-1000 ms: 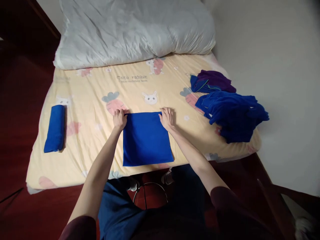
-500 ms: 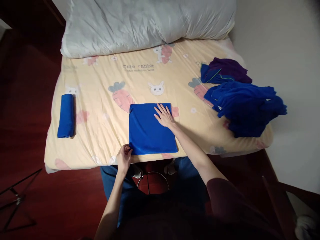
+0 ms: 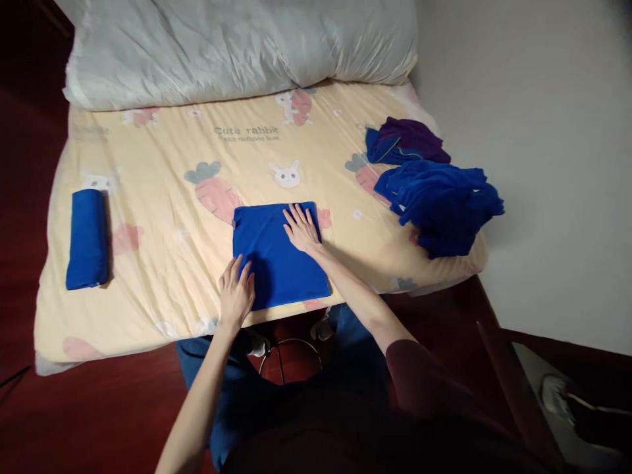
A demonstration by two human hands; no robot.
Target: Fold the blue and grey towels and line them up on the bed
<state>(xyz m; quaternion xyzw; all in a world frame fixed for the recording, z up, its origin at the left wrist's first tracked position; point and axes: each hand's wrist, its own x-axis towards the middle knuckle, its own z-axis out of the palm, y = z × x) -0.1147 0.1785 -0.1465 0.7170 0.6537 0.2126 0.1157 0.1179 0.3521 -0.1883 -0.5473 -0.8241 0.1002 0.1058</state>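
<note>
A blue cloth (image 3: 281, 263), folded into a flat square, lies near the front edge of the bed. My right hand (image 3: 301, 229) rests flat on its upper right part with fingers spread. Over the cloth's lower left edge is my left hand (image 3: 237, 289), its fingers apart and curved; whether the fingertips touch the fabric I cannot tell. To the far left lies a rolled or folded blue cloth bundle (image 3: 87, 238). On the right is a loose heap of blue cloth (image 3: 439, 204), with a purple and blue cloth (image 3: 415, 140) just behind it.
The yellow bed sheet (image 3: 158, 263) is printed with rabbits and carrots. A grey-white quilt (image 3: 237, 52) lies across the back. A pale wall (image 3: 523, 164) borders the right side. Below the front edge are my legs and a metal ring stand (image 3: 281, 352).
My left hand has lifted from the cloth's lower left corner and moved forward, its fingers opening. My right hand stays on the cloth. The view has shifted to the right.
</note>
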